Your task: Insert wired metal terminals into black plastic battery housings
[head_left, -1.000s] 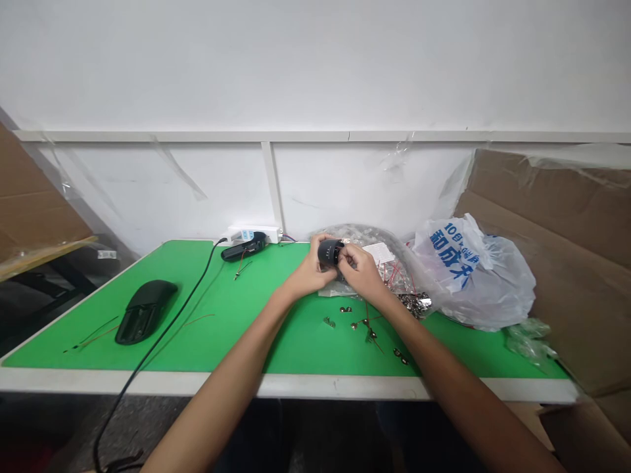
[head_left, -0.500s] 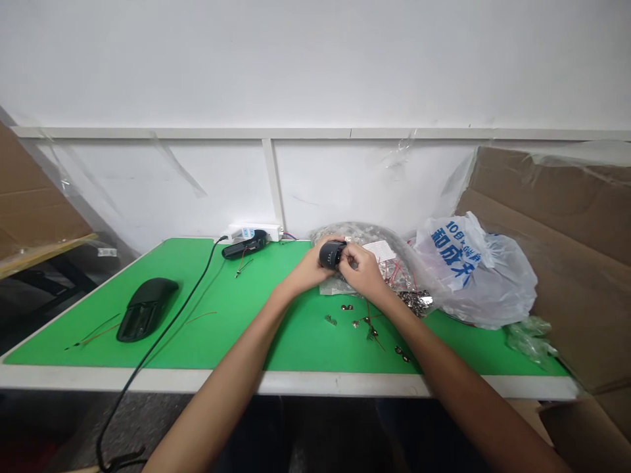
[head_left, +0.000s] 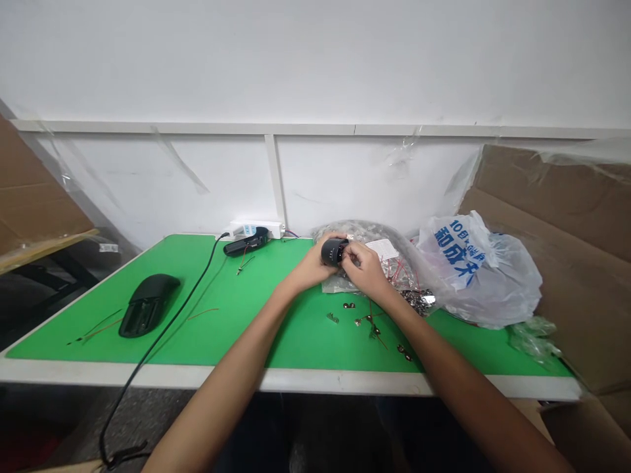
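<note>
Over the back middle of the table, my left hand [head_left: 314, 265] is wrapped round a black plastic housing [head_left: 330, 252] with small pale marks on its side. Against the right end of that housing, the fingers of my right hand [head_left: 365, 269] are pinched together. Whatever they hold there is hidden or too small to name. Behind and under my hands lies a clear plastic bag [head_left: 355, 231] of metal pieces and red wires. Several small metal contact pieces [head_left: 349, 305] are scattered in front of it, some with wires.
A black curved shell [head_left: 148, 305] lies at left, crossed nearby by a black cable [head_left: 172, 323]. At the back, another black housing [head_left: 245, 244] leans by a white power strip [head_left: 256, 228]. A white plastic bag [head_left: 503, 282] and cardboard [head_left: 552, 217] bound the right side.
The whole view has shifted slightly. Both hands stay at the black housing, which appears turned a little; the grip looks the same.
</note>
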Demonstrator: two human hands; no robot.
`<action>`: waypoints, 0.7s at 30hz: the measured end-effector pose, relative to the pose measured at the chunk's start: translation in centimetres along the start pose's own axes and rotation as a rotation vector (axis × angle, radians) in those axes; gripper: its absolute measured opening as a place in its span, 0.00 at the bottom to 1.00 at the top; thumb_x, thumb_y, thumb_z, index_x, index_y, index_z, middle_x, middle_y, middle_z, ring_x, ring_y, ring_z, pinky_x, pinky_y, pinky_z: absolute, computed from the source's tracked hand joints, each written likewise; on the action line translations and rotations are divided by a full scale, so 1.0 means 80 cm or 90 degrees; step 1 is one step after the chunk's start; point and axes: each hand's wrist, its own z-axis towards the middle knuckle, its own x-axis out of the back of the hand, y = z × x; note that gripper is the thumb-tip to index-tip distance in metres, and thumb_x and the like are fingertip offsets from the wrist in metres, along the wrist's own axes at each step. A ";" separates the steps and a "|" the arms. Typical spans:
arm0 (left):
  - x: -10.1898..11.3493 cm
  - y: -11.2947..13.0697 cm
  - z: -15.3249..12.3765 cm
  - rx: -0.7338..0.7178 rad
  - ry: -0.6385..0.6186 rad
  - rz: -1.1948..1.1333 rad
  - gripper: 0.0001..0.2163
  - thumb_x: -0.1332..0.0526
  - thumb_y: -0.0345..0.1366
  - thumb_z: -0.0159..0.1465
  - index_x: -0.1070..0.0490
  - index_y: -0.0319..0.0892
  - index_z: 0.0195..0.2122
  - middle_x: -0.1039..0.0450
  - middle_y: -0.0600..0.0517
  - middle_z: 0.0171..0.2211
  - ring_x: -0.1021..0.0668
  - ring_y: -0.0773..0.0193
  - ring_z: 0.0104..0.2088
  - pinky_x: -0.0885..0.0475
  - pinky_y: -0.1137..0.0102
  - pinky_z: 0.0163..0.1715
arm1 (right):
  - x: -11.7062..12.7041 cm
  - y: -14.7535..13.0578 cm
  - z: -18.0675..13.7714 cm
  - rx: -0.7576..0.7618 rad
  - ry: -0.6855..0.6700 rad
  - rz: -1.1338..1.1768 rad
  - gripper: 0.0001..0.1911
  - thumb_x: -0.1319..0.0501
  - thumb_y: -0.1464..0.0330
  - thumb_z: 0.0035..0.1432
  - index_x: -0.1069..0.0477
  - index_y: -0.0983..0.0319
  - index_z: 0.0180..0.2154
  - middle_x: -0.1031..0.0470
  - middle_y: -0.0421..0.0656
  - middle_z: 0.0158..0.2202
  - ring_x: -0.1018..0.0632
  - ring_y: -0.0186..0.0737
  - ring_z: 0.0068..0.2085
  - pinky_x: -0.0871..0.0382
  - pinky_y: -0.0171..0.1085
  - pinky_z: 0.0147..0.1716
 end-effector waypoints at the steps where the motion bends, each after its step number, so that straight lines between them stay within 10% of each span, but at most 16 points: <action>1: -0.001 0.000 0.000 -0.001 0.002 0.000 0.30 0.30 0.29 0.57 0.32 0.44 0.61 0.26 0.43 0.61 0.23 0.48 0.62 0.29 0.50 0.66 | 0.001 0.000 0.000 0.007 -0.004 -0.003 0.07 0.45 0.68 0.60 0.41 0.55 0.29 0.31 0.41 0.29 0.30 0.43 0.34 0.37 0.41 0.36; 21: -0.008 -0.003 -0.003 0.007 0.035 0.015 0.30 0.32 0.27 0.56 0.32 0.45 0.61 0.26 0.43 0.63 0.24 0.48 0.64 0.31 0.49 0.68 | -0.003 0.000 0.001 -0.009 -0.042 0.020 0.08 0.47 0.67 0.64 0.42 0.55 0.30 0.31 0.43 0.32 0.30 0.46 0.36 0.38 0.42 0.38</action>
